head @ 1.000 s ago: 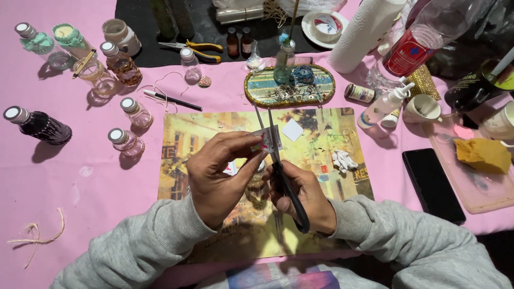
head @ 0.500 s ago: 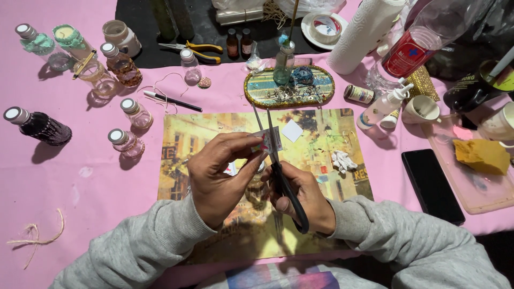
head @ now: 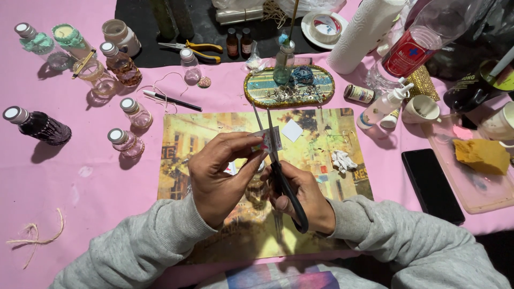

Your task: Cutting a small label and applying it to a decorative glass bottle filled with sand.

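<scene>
Cutting was under way. Left hand (head: pixel 217 171) pinched a small paper scrap (head: pixel 267 140) over the printed mat (head: pixel 326 134), fingertips closed on its left edge. Right hand (head: pixel 300 195) gripped black-handled scissors (head: pixel 284 179), blades slightly parted and straddling the scrap. Small bottles (head: pixel 128 142) stood well left; a phone (head: pixel 432 184) lay right. Judged: trimming mid-cut; next move would call for a steady squeeze while keeping the fingertips off the blades.
</scene>
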